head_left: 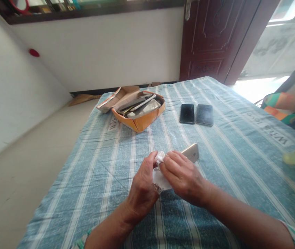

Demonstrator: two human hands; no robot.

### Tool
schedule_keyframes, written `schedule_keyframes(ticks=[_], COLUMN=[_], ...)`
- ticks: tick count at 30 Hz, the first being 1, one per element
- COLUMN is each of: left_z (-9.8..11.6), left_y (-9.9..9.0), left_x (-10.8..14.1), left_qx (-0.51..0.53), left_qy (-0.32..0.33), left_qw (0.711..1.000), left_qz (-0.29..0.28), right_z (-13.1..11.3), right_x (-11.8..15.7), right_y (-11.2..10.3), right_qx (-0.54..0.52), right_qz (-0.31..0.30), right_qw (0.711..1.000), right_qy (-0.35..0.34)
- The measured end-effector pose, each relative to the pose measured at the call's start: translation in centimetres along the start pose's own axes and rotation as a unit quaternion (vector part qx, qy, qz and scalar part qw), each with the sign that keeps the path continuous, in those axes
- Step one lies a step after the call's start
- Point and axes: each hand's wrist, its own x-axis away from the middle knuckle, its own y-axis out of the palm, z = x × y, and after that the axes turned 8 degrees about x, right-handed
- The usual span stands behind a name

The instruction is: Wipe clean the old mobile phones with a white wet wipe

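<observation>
Over the middle of the bed or table, my left hand (143,183) is closed around the near end of a gold smartphone (193,153), which is mostly hidden by my hands. The phone is tilted, and its far end sticks out beyond my right hand (182,173). Bunched between both hands is a white cloth (161,180), and the fingers of my right hand are curled on it, pressing it against the phone. Farther off, a black smartphone (187,113) and a greyish smartphone (204,114) lie flat side by side.
An open orange cardboard box (139,122) full of phones and flat devices stands at the back left. Everything rests on a blue striped cloth cover (106,180). Behind are a white wall (106,52) and a dark red door (212,38); colourful fabric (285,103) shows at right.
</observation>
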Motion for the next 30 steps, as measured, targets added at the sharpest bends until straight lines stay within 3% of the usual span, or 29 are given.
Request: schedule_keyframes(ticks=[6, 13, 16, 19, 22, 26, 28, 30], left_z=[0.1, 0.3, 0.3, 0.3, 0.4, 0.3, 0.3, 0.2], left_y=[-0.1, -0.2, -0.2, -0.3, -0.4, -0.5, -0.5, -0.6], left_x=[0.0, -0.5, -0.5, -0.6, -0.7, -0.9, -0.9, -0.9], left_qx=[0.043, 0.063, 0.06, 0.058, 0.056, 0.047, 0.046, 0.045], left_qy=[-0.024, -0.038, -0.032, -0.033, -0.031, -0.038, -0.041, -0.039], left_qw=[0.999, 0.997, 0.997, 0.997, 0.997, 0.997, 0.997, 0.997], left_qz=[-0.015, -0.025, -0.032, -0.036, -0.04, -0.049, -0.054, -0.057], right_z=[0.2, 3.7, 5.3, 6.3, 6.6, 6.6, 6.7, 6.9], right_x=[0.3, 1.9, 2.8, 3.4, 3.5, 3.7, 4.0, 4.3], right_y=[-0.2, -1.1, -1.3, -1.4, -1.3, -0.8, -0.6, -0.6], right_qx=[0.005, 0.012, -0.001, -0.064, -0.189, -0.35, -0.395, -0.417], right_qz=[-0.012, 0.02, 0.031, 0.053, 0.064, 0.057, 0.059, 0.051], right_qw=[1.0, 0.999, 0.995, 0.977, 0.917, 0.761, 0.709, 0.694], right_qy=[-0.002, 0.044, 0.098, 0.197, 0.346, 0.543, 0.581, 0.585])
